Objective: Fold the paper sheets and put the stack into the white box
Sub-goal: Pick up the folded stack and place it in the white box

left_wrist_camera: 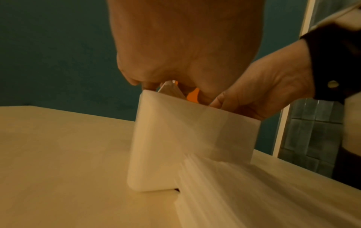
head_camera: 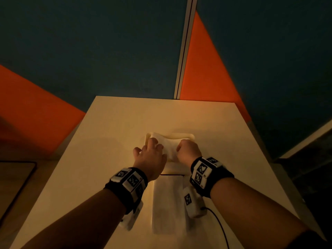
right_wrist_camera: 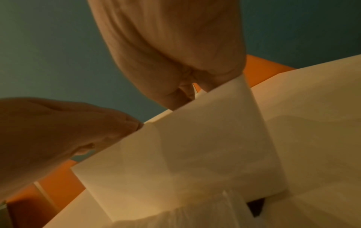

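The white box [head_camera: 183, 136] stands in the middle of the pale table [head_camera: 107, 132]. A folded white paper stack [head_camera: 170, 146] sits in its opening, partly sunk in. My left hand [head_camera: 152, 143] curls its fingers over the stack's left end, thumb spread outside the box. My right hand [head_camera: 186, 150] is fisted on the stack's right end. In the left wrist view both hands reach down into the box [left_wrist_camera: 185, 131], and a sliver of paper [left_wrist_camera: 170, 88] shows between the left fingers. The right wrist view shows the box wall [right_wrist_camera: 185, 154]; most of the stack is hidden.
Another white paper sheet [head_camera: 168, 203] lies flat on the table between my forearms, just in front of the box. A black cable [head_camera: 221, 227] trails off the near right. A dark-edged surface [head_camera: 18, 186] sits beyond the table's left edge. Blue and orange wall panels stand behind.
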